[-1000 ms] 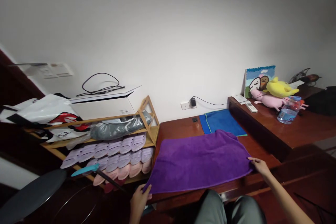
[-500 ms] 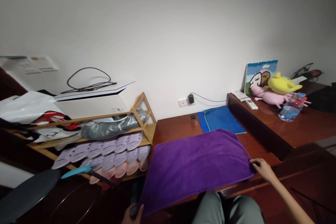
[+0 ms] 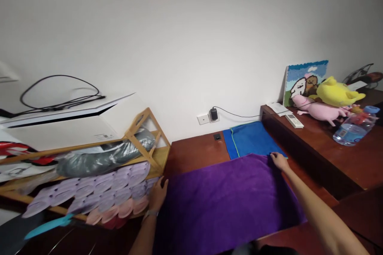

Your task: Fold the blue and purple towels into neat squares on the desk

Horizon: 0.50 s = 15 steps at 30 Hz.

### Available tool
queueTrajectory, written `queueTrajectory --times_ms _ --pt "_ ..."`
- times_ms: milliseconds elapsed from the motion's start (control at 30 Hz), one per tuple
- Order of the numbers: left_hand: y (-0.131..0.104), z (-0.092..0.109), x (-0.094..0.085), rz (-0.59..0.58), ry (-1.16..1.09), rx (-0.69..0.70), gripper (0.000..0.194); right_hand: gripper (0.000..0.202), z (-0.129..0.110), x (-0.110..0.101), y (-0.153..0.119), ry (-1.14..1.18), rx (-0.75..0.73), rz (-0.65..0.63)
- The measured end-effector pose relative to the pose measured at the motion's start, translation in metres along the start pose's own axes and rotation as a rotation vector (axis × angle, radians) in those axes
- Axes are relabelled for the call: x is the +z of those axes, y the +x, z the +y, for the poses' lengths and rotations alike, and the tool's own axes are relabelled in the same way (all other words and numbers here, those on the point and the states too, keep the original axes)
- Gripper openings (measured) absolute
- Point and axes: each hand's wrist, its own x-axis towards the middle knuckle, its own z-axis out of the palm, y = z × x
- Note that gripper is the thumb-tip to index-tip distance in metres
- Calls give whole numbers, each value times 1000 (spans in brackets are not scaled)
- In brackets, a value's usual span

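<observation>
My right hand (image 3: 279, 161) pinches the far right corner of the purple cloth (image 3: 230, 203), right by the near edge of the blue cloth (image 3: 254, 139). My left hand (image 3: 158, 195) is at the purple cloth's far left corner, fingers curled; I can't quite tell whether they grip it. The purple cloth lies spread over the low wooden desk (image 3: 194, 151), its near side running down toward my lap. On the raised desktop at right, the bottle (image 3: 353, 129) wears a blue label, too small for me to read. The white box (image 3: 62, 127) carries 1 patch of small print, also unreadable, and the picture (image 3: 306, 81) shows 2 cartoon dogs.
</observation>
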Motion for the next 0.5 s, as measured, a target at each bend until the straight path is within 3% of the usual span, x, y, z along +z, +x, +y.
queueTrajectory --times_ms 100,233,500 --pt "21 -7 12 -21 27 -15 43 32 1 13 12 -23 38 -85" --pt "29 -15 19 -58 38 -8 34 29 7 21 12 -33 22 -148" --pt "38 -14 23 -69 -27 1 30 21 11 13 13 63 -118 -141"
